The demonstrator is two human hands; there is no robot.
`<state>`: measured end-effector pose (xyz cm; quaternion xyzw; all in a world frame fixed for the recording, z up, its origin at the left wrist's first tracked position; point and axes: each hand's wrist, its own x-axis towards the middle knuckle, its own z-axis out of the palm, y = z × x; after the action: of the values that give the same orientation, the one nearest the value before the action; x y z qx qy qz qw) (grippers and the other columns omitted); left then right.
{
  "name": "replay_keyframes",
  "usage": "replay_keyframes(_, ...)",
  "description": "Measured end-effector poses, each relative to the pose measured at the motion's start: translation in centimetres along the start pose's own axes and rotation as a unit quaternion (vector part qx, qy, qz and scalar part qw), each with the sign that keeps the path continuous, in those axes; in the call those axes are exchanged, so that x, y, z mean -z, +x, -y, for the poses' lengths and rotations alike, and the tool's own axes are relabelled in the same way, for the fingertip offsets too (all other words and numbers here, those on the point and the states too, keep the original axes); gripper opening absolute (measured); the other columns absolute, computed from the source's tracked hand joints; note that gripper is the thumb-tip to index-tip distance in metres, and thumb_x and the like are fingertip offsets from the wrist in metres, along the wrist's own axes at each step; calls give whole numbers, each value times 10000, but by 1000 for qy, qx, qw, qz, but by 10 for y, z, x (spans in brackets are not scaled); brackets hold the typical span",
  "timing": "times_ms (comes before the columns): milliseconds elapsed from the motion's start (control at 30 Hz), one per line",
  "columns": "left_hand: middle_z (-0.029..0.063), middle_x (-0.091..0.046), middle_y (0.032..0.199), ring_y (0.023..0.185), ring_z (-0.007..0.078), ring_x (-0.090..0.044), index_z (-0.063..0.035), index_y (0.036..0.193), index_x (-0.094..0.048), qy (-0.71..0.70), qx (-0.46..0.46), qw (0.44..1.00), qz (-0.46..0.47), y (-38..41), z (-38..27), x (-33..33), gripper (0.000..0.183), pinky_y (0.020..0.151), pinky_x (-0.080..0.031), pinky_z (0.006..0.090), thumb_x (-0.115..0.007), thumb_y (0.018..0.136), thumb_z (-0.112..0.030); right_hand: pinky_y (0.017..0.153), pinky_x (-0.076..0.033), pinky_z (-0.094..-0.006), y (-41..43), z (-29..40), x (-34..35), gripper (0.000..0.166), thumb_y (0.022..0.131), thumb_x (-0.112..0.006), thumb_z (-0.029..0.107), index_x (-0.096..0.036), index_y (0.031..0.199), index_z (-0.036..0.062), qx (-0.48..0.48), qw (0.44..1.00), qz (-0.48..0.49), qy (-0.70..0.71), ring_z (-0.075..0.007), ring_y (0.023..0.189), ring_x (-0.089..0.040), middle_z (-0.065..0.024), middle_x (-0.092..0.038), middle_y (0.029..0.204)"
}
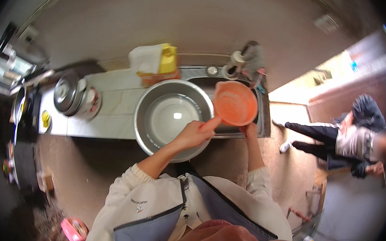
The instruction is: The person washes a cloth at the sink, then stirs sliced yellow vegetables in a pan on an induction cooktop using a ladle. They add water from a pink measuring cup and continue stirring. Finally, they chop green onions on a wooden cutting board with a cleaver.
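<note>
My left hand [197,133] is closed around the handle of an orange plastic dipper [235,103], its forearm crossing the rim of a large metal basin [137,122]. Clear water lies in the basin. At the dipper's lower right edge, my right hand [249,130] holds its rim; the fingers are partly hidden beneath it. The dipper is over the dark sink [233,133], and wet streaks show inside it. The basin overlaps the sink's left side and the counter's front edge.
A yellow container [168,60] with a white cloth stands behind the basin. Stacked metal pots [66,93] and a small plate of yellow food [45,121] sit left on the tiled counter [119,127]. Behind the sink is a grey cloth [254,58]. A seated person [355,139] is at the right.
</note>
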<state>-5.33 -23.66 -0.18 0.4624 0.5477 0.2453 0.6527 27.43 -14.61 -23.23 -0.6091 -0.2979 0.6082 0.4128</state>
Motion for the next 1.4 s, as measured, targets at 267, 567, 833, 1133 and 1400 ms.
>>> replay_keyframes(267,64,-622,639,581,156,-601,2,779,-674,15,-83,996,-9,-11,48,8,345,560,-477,317,-669,794,-343,564,-485,-222,-112,-32,14,266,973,-588,296,-645,1027,42,-37,992,-100,72,-125,661,-619,-44,-668,830)
replay_keyframes(567,34,-599,686,570,101,-548,15,989,-652,-51,-67,996,9,-157,95,79,373,512,-437,275,-690,850,-330,448,-353,-179,-172,16,-55,257,1009,-545,252,-655,1028,20,132,979,-122,99,-50,529,-482,3,-586,713)
replay_keyframes(833,0,-597,710,568,75,-526,14,1049,-650,-126,-2,982,-138,-381,217,173,352,502,-429,256,-713,861,-277,448,-346,-181,-258,-7,-252,270,1006,-549,256,-647,1034,6,194,980,11,47,-47,537,-489,8,-581,704)
replay_keyframes(1133,-7,-629,707,574,70,-556,-17,970,-677,-168,49,879,-443,-630,365,276,316,512,-451,251,-737,835,-296,454,-399,-192,-386,-113,-536,275,987,-585,277,-679,1003,18,93,923,324,-185,-62,543,-534,-22,-629,721)
replay_keyframes(1400,-27,-593,684,492,35,-497,-30,930,-639,-207,22,766,-608,-773,447,396,257,424,-389,205,-736,878,-262,488,-460,-213,-448,-162,-745,318,974,-589,299,-685,1038,2,75,814,479,-320,-74,574,-566,-35,-650,744)
